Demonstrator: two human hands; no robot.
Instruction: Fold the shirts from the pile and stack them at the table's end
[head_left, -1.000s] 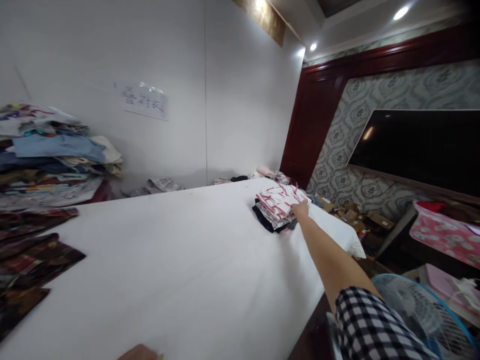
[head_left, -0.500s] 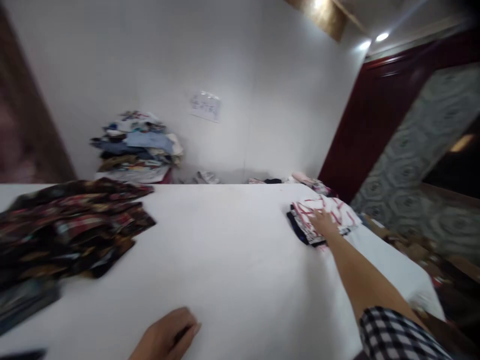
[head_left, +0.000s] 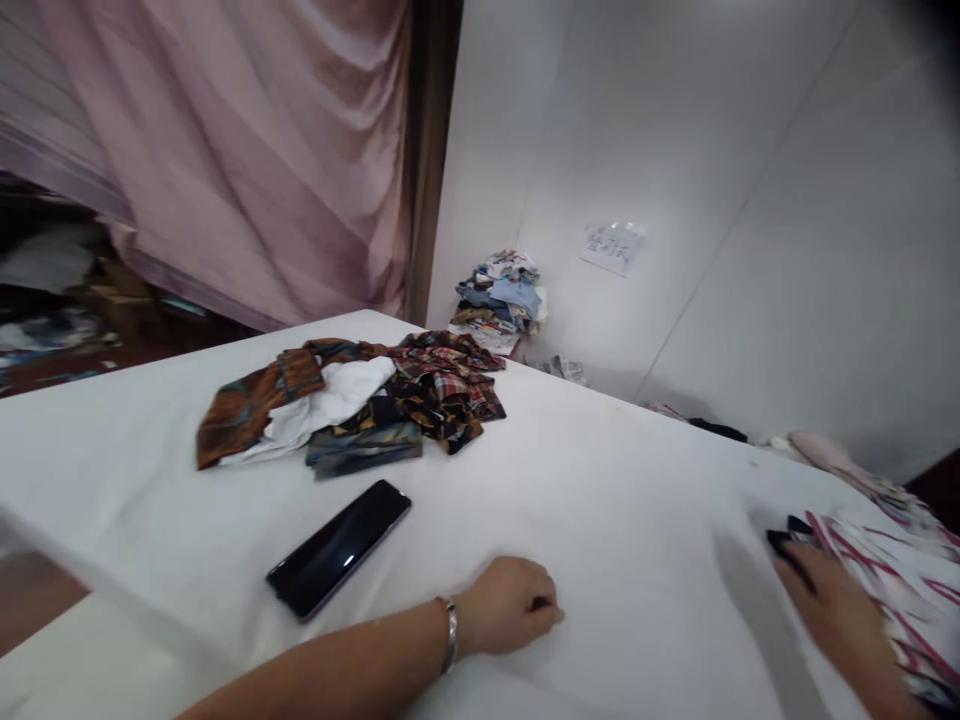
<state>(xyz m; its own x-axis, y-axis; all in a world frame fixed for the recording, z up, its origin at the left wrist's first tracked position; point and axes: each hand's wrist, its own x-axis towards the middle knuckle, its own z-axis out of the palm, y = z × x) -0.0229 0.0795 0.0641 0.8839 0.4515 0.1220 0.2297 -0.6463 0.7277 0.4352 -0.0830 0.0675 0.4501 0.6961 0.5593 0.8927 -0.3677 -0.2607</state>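
Your left hand (head_left: 510,605) is curled into a loose fist, knuckles resting on the white table (head_left: 615,490), holding nothing. Your right hand (head_left: 832,610) lies flat on the folded striped stack (head_left: 892,570) at 3 o'clock. The black phone (head_left: 339,548) sits at 9 o'clock of your fist, loose clothes pile (head_left: 360,395) at 11.

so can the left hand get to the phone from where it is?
Probably yes. The left hand rests loosely closed on the white table, and the phone lies flat just beside it, with only bare cloth between them. The heap of clothes sits farther back, out of the way.
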